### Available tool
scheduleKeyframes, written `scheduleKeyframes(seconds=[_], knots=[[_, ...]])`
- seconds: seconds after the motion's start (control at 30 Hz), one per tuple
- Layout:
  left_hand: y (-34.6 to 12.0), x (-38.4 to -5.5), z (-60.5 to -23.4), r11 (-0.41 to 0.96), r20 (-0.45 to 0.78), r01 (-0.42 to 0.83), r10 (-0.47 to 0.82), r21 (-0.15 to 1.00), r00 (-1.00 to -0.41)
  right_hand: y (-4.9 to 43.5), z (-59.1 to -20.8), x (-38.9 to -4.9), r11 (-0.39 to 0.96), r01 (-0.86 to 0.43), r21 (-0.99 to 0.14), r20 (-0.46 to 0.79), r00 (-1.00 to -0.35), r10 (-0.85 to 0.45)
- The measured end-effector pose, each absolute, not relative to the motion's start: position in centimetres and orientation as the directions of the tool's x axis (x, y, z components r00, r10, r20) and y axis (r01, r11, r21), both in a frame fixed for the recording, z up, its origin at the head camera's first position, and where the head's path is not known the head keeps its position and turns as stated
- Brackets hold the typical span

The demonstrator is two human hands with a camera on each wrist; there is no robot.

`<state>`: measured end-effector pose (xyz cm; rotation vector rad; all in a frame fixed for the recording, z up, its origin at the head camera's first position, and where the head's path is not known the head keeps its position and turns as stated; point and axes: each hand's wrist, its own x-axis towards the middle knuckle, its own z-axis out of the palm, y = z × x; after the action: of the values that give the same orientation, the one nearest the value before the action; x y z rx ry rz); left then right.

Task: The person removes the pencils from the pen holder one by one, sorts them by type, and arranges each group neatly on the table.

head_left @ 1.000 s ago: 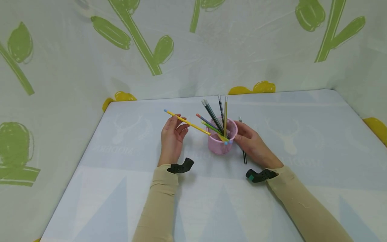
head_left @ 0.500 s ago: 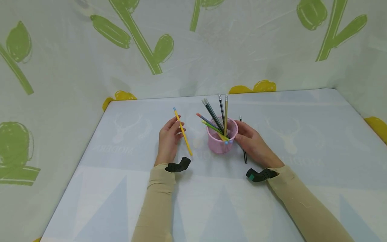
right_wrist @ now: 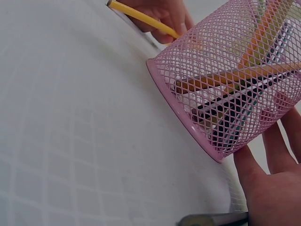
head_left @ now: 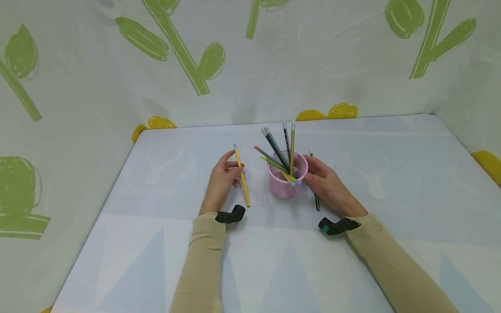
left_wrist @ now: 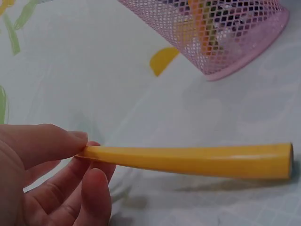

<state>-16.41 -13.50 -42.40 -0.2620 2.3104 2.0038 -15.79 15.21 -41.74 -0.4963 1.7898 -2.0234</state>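
My left hand point(head_left: 222, 182) pinches a yellow pencil point(head_left: 244, 187) between thumb and fingers, left of the cup. The pencil's blue end points away from me; its flat, unsharpened end point(left_wrist: 263, 161) is close to the table, and I cannot tell if it touches. A pink mesh pencil cup point(head_left: 282, 189) stands upright, with several pencils leaning in it, among them dark, gold, green and orange-tipped ones. My right hand point(head_left: 330, 189) holds the cup's right side with thumb and fingers. Through the mesh point(right_wrist: 235, 80), the right wrist view shows pencil ends at the bottom.
A black pencil point(head_left: 317, 202) lies on the table beside the cup, partly hidden under the right hand. The pale patterned table point(head_left: 156, 261) meets a wall with green plant prints point(head_left: 211, 61) at the back and left.
My left hand has drawn the yellow pencil away from the cup's rim and swung it from slanting to nearly lengthwise, its unsharpened end lower. The right hand and cup have stayed put.
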Motion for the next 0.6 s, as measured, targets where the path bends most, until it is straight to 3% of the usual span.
scheduleKeyframes(seconds=[0.3, 0.6], knots=[[-13.2, -16.5, -42.8, 0.415, -0.121, -0.139, -0.070, 0.899, -0.990, 15.2, -41.9, -15.8, -0.109, 0.063, -0.992, 0.001, -0.860, -0.510], [-12.6, -16.3, -42.9, 0.596, -0.021, -0.077, -0.101, 0.799, -0.995, 15.3, -41.9, -15.8, -0.125, 0.051, -0.991, 0.021, -0.856, -0.517]])
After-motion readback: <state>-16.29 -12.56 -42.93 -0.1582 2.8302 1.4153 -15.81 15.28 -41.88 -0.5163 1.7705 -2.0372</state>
